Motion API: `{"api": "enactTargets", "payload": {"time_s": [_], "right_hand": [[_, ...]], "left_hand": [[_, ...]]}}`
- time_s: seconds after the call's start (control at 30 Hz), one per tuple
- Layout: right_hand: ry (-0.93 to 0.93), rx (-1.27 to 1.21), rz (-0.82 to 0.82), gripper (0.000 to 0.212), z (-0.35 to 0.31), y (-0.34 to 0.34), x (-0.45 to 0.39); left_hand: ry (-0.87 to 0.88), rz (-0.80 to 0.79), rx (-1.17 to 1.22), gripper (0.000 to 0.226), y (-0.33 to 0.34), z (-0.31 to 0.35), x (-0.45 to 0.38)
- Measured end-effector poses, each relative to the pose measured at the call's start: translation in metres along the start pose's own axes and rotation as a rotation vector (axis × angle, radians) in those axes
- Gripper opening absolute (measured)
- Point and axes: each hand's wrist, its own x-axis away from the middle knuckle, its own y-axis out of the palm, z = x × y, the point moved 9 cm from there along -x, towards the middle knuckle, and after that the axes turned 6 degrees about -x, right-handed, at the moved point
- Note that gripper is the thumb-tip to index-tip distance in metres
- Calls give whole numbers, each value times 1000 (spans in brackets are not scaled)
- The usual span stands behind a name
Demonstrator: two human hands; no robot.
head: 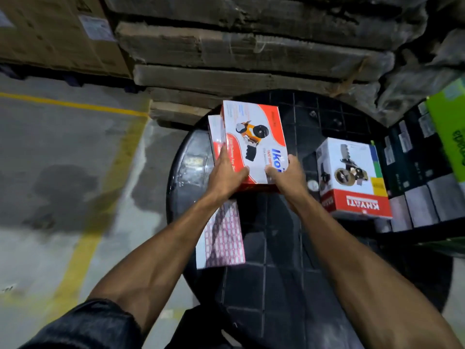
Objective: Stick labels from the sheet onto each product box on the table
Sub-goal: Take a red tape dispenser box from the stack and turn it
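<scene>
1. Hands grip one product box: the left hand (pixel 225 175) curls round the near left corner of the red-and-white box (pixel 254 142), and the right hand (pixel 289 176) clasps its near right edge.
2. That box sits tilted over the far part of the round black table (pixel 276 248), with a second similar box (pixel 215 137) just behind it on the left.
3. The label sheet (pixel 224 238) lies flat on the table under the left forearm.
4. A white-and-red Khyati box (pixel 352 177) stands on the table's right side, apart from the held box.
5. Stacked cartons (pixel 226 46) rise beyond the table.
</scene>
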Motion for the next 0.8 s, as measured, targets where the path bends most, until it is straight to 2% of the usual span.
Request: {"api": "enactTargets", "payload": {"time_s": [0.2,0.37,0.5,0.57,0.67,0.8], "right_hand": [[3,152,42,71,62,-38,83],[42,147,45,70,116,-78,148],[21,211,-23,70,155,-103,185],[-20,247,-60,67,166,-113,199],[-55,298,-157,62,182,-120,216],[-101,350,-274,71,198,-120,234]], "left_hand": [[78,-33,-104,86,45,-7,92],[118,-88,-81,80,90,-14,168],[72,-114,3,89,125,-33,213],[68,-144,19,87,140,-38,231],[102,-174,-91,78,154,-47,250],[118,-205,-237,73,160,-56,269]]}}
